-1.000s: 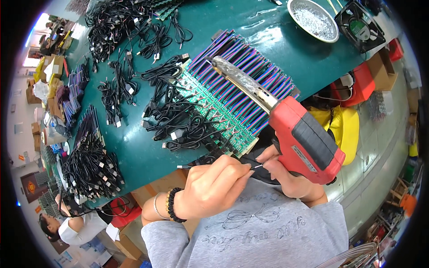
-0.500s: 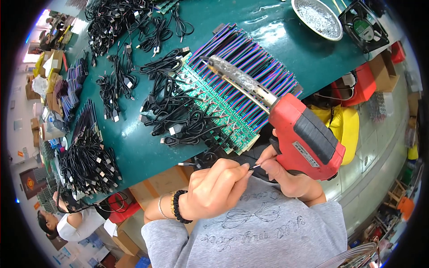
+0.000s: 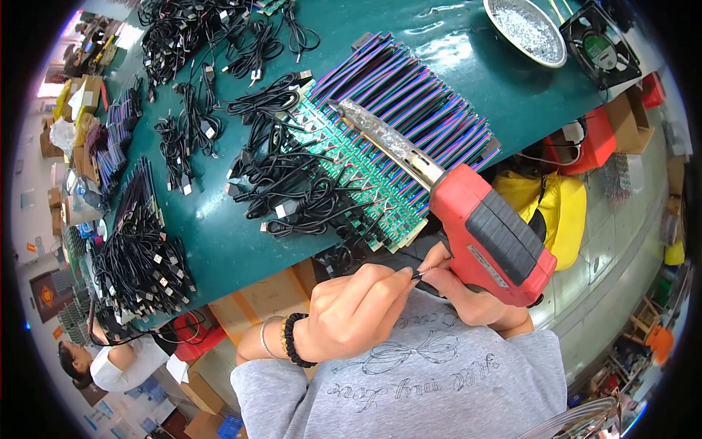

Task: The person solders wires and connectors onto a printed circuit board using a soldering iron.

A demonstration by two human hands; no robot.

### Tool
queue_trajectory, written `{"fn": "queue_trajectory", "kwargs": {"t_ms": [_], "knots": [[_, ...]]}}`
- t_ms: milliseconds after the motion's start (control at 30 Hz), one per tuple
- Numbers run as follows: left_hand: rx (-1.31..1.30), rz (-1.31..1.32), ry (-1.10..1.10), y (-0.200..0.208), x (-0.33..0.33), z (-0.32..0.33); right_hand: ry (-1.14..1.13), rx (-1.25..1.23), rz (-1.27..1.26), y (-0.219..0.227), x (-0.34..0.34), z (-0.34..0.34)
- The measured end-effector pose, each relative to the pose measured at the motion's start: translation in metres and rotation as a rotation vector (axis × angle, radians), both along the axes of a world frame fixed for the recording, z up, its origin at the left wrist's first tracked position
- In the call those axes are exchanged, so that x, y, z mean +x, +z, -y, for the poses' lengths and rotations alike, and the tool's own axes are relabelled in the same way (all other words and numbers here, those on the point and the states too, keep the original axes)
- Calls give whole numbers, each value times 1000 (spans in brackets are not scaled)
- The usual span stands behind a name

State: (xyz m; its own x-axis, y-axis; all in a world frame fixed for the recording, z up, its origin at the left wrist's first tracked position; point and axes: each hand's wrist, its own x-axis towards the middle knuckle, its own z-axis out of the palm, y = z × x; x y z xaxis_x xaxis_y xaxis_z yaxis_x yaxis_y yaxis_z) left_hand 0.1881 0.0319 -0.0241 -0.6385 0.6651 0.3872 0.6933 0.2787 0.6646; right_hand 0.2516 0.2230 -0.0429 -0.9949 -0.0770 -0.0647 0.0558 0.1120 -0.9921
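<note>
My right hand [image 3: 468, 301] grips the handle of a big red soldering gun [image 3: 491, 235]. Its long crusted metal barrel [image 3: 380, 137] reaches out over a row of green circuit boards [image 3: 351, 183] with purple and blue ribbon wires [image 3: 417, 102]. My left hand [image 3: 357, 316], with a black bead bracelet at the wrist, is pinched on a thin dark wire [image 3: 417, 274]. The pinch touches my right hand's fingers just under the gun, near the table's front edge.
Bundles of black cables [image 3: 292, 183] lie left of the boards on the green table [image 3: 212, 241], with more [image 3: 139, 263] at the far left. A metal bowl [image 3: 528, 29] and a black fan [image 3: 601, 45] stand at the back right. Another person [image 3: 110, 362] sits lower left. Cardboard boxes [image 3: 256, 300] are under the table.
My left hand has stayed pinched against my right hand under the gun. Both hands and the gun have shifted only slightly, and the barrel still lies over the boards.
</note>
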Motion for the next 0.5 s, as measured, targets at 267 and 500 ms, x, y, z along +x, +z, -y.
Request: {"fn": "queue_trajectory", "kwargs": {"t_ms": [267, 500], "knots": [[-41, -132, 131, 5, -5, 3, -382, 294, 69, 6, 13, -2], [-125, -25, 175, 4, -45, -7, -297, -60, -361, -31, 71, -40]]}}
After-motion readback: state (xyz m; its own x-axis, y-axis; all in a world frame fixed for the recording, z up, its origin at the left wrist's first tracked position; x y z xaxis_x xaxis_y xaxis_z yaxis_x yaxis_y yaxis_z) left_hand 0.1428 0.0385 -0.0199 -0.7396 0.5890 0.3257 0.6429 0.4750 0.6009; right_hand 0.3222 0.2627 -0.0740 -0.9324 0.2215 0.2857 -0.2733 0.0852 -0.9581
